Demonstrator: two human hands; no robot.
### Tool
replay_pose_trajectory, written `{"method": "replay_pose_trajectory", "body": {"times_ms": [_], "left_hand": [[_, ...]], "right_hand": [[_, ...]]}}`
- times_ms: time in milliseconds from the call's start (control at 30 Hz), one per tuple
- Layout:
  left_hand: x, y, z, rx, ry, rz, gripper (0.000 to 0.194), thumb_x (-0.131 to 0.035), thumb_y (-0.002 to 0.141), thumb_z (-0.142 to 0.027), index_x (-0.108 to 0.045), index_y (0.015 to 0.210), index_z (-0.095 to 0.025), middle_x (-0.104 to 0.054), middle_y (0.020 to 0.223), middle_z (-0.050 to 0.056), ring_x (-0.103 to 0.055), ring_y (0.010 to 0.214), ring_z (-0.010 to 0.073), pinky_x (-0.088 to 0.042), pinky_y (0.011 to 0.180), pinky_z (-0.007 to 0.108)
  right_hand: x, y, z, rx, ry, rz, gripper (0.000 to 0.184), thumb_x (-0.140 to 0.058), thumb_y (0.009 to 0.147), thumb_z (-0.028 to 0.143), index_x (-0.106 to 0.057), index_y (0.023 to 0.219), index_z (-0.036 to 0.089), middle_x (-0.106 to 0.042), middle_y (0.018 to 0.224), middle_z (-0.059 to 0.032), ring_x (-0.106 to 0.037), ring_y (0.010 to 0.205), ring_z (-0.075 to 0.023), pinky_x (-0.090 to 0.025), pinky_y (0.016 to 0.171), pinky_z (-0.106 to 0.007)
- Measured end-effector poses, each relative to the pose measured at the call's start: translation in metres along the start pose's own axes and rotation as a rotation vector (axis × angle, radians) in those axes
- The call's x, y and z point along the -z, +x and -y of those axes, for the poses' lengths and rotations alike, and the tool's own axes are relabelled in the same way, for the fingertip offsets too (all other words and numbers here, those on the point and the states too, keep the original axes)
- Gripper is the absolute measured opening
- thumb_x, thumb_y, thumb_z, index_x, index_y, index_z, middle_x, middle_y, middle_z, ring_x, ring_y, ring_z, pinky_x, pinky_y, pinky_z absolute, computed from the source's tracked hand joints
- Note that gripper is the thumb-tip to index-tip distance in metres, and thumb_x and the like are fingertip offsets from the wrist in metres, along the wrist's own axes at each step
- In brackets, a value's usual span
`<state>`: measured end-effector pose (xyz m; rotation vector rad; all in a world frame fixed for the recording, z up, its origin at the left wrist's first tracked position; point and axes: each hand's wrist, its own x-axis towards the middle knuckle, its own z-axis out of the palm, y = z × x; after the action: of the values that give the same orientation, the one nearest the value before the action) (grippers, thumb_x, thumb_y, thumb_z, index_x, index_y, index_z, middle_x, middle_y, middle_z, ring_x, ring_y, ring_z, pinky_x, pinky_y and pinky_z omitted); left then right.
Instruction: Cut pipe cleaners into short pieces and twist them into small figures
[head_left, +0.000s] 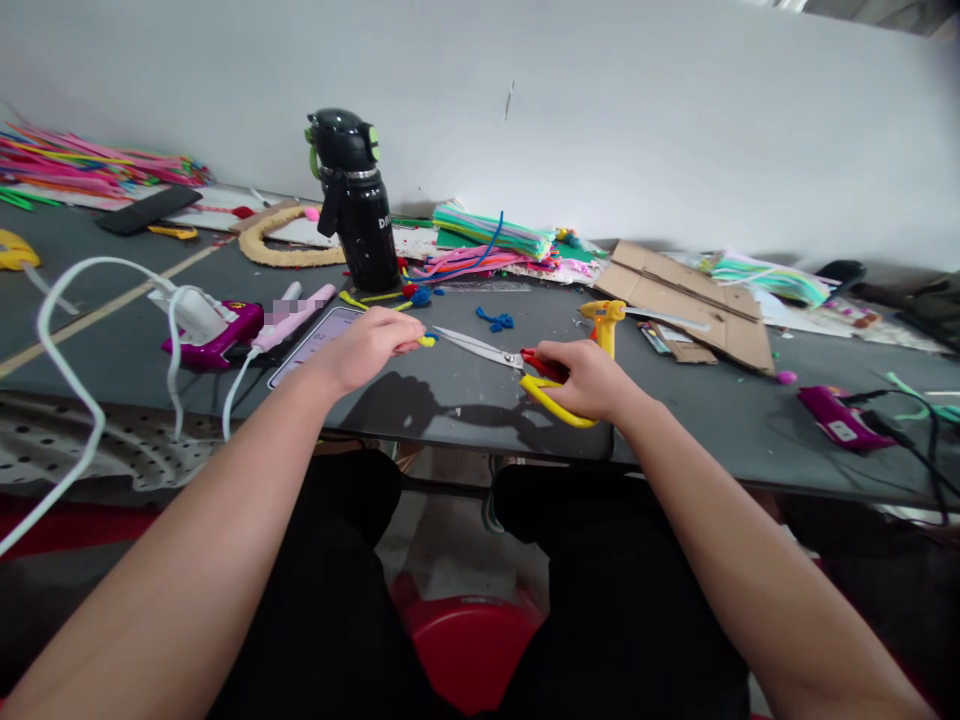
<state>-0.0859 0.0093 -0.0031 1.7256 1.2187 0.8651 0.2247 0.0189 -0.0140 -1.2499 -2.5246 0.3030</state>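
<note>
our l hand [379,342] pinches a small yellow-blue fuzzy piece [428,340] at its fingertips; our r hand [589,378] grips the scissors [480,348] by the handles, tips pointing left, just beside the piece. w/ blades that close, a slip cld nick our l fingers. blue scraps [495,320] lie far of the blades; glue gun [606,318], just far of our r hand, cld topple if bumped.

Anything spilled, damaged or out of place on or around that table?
Blue scraps lie loose on the table beyond the scissors, so they look stray. A small mark breaks the otherwise plain wall; whether it's damage, I can't tell.
</note>
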Motion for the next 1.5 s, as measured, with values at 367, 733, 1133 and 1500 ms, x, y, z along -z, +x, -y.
{"method": "replay_pose_trajectory", "body": {"times_ms": [367, 733, 1133, 1500], "left_hand": [[0.002, 0.002, 0.002, -0.093, 0.088, -0.091, 0.031, -0.052, 0.087, -0.03, -0.048, 0.059, -0.018, -0.044, 0.062, 0.0, -0.038, 0.061, 0.0134, -0.028, 0.061, 0.031], [0.002, -0.001, -0.003, -0.065, 0.241, -0.108, 0.032, -0.053, 0.086, -0.039, -0.051, 0.061, -0.019, -0.044, 0.061, 0.0, -0.038, 0.06, 0.0142, -0.028, 0.058, 0.03], [-0.001, -0.003, -0.007, -0.066, 0.299, -0.095, 0.034, -0.054, 0.087, -0.04, -0.05, 0.061, -0.019, -0.04, 0.059, -0.002, -0.035, 0.059, 0.0129, -0.025, 0.057, 0.03], [0.0, -0.002, -0.004, -0.075, 0.313, -0.074, 0.035, -0.056, 0.085, -0.041, -0.047, 0.059, -0.019, -0.036, 0.056, -0.003, -0.032, 0.056, 0.0122, -0.023, 0.055, 0.03]], "right_hand": [[-0.002, -0.001, -0.008, -0.002, 0.091, -0.006, 0.036, -0.063, 0.082, 0.049, -0.045, 0.067, 0.021, -0.042, 0.059, 0.0035, -0.033, 0.058, -0.0115, -0.022, 0.057, -0.028], [0.006, -0.002, -0.004, -0.03, -0.046, 0.038, 0.029, -0.063, 0.077, 0.046, -0.049, 0.071, 0.021, -0.05, 0.063, 0.0011, -0.036, 0.059, -0.0126, -0.023, 0.058, -0.028], [0.006, -0.002, -0.003, -0.033, -0.078, 0.056, 0.028, -0.063, 0.077, 0.046, -0.052, 0.071, 0.021, -0.051, 0.063, 0.0006, -0.037, 0.059, -0.0131, -0.024, 0.059, -0.029], [0.007, -0.001, -0.004, -0.031, -0.082, 0.072, 0.028, -0.062, 0.077, 0.044, -0.048, 0.069, 0.021, -0.051, 0.062, 0.0004, -0.037, 0.059, -0.0131, -0.024, 0.059, -0.029]]}}
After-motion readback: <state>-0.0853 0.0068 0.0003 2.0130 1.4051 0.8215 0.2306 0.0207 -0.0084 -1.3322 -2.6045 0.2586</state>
